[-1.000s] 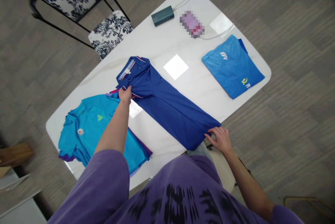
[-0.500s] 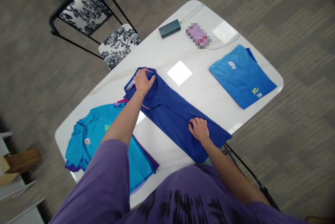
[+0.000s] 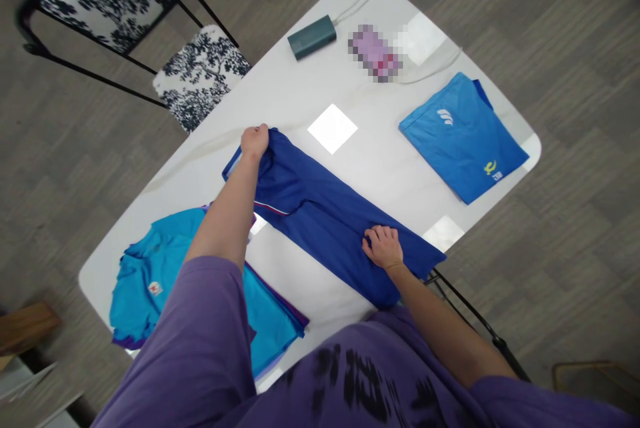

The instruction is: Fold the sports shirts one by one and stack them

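Observation:
A dark blue polo shirt (image 3: pixel 320 211), folded into a long strip, lies slantwise across the white table (image 3: pixel 300 95). My left hand (image 3: pixel 254 141) is closed on its collar end at the far left and lifts that end slightly. My right hand (image 3: pixel 384 248) presses flat on the shirt's lower part near the table's front edge, fingers together and slightly curled. A pile of turquoise shirts (image 3: pixel 155 281) lies to the left under my left arm. A folded bright blue shirt (image 3: pixel 463 138) rests at the right end of the table.
A dark green power bank (image 3: pixel 312 37) with a white cable and a blurred pink object (image 3: pixel 375 55) lie at the table's far edge. A chair with a black-and-white leaf print (image 3: pixel 200 75) stands behind the table. Grey wood floor surrounds it.
My left hand has closed round the collar end and raised it a little, hiding the collar. My right hand has stayed pressed on the shirt's lower part.

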{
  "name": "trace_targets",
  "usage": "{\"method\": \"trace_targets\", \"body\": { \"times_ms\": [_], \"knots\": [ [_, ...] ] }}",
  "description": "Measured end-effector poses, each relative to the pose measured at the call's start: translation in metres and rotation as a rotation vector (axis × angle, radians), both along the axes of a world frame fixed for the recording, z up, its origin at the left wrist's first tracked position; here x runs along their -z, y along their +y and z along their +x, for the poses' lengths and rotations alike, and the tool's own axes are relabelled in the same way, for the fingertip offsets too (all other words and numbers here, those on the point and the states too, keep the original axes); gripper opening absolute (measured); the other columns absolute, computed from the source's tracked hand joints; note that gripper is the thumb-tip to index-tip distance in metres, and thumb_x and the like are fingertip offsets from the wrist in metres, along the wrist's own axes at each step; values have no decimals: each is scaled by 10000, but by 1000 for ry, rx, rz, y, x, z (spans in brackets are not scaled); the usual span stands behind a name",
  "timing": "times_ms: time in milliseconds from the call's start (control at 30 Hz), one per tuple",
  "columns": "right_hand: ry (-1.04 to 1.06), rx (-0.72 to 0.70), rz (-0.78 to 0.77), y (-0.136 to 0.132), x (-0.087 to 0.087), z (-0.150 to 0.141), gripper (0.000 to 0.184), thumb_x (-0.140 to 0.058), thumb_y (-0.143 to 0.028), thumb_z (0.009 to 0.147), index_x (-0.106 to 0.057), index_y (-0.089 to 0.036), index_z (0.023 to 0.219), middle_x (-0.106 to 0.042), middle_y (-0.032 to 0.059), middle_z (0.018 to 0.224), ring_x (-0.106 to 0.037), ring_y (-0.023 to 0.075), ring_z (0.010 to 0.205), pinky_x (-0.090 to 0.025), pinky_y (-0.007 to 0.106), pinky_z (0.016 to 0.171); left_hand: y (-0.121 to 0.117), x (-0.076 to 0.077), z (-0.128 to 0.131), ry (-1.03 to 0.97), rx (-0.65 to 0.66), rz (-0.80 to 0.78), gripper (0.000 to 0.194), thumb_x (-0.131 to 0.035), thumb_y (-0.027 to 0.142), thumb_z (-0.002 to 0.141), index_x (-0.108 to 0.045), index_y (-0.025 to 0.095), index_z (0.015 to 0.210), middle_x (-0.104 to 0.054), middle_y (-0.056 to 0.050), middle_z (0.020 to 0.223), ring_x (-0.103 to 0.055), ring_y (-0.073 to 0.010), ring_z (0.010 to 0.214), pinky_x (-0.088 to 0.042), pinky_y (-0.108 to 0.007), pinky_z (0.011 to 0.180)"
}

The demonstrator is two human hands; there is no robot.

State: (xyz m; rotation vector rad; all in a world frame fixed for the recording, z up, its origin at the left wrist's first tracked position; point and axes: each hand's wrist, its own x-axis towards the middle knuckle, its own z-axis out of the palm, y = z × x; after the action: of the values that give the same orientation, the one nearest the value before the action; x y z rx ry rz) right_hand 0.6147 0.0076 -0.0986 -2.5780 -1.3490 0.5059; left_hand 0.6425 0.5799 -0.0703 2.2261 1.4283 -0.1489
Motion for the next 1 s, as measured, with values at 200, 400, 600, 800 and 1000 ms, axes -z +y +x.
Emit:
{"method": "trace_targets", "body": {
  "times_ms": [200, 400, 600, 800, 1000],
  "knots": [
    [24, 1, -32, 1, 0, 0, 260, -622, -394, 1117, -801, -223, 1196, -747, 121, 1229, -497, 300, 1101, -291, 444, 964, 1, -3, 17, 95, 111, 19, 448, -726, 607, 979, -792, 198, 1148, -795, -155, 1246, -669, -381, 1314, -516, -531, 1223],
    [45, 2, -51, 2, 0, 1, 258, -642, -382, 1106, -812, -214, 1202, -737, 136, 1243, -489, 311, 1119, -304, 458, 964, 28, 9, 32, 98, -49, 43, 561, -537, 530, 1094, -782, 71, 1306, -779, -262, 1390, -637, -418, 1457, -451, -614, 1329],
    [56, 2, -61, 0, 0, 2, 295, -603, -397, 1132, -805, -198, 1215, -735, 142, 1246, -460, 310, 1122, -285, 462, 973, 4, -6, 30, 43, 1, 169, 597, -534, 568, 1136, -711, 74, 1421, -705, -271, 1506, -582, -434, 1527, -372, -677, 1366],
    [96, 3, -68, -1, -1, 4, 319, -559, -399, 1150, -798, -205, 1234, -739, 142, 1267, -469, 310, 1135, -278, 455, 979, -108, -40, -41, -120, 414, 268, 625, -480, 556, 1180, -549, 221, 1703, -454, -163, 1814, -349, -370, 1729, -252, -596, 1434],
    [151, 19, -97, -4, -1, 3, 302, -609, -420, 1112, -799, -253, 1278, -735, 141, 1306, -500, 340, 1174, -304, 473, 1012, -122, -34, -109, 2, 463, 0, 983, -720, 759, 976, -471, 288, 1802, -350, -171, 1904, -152, -437, 1822, -163, -671, 1450]
  ]
}}
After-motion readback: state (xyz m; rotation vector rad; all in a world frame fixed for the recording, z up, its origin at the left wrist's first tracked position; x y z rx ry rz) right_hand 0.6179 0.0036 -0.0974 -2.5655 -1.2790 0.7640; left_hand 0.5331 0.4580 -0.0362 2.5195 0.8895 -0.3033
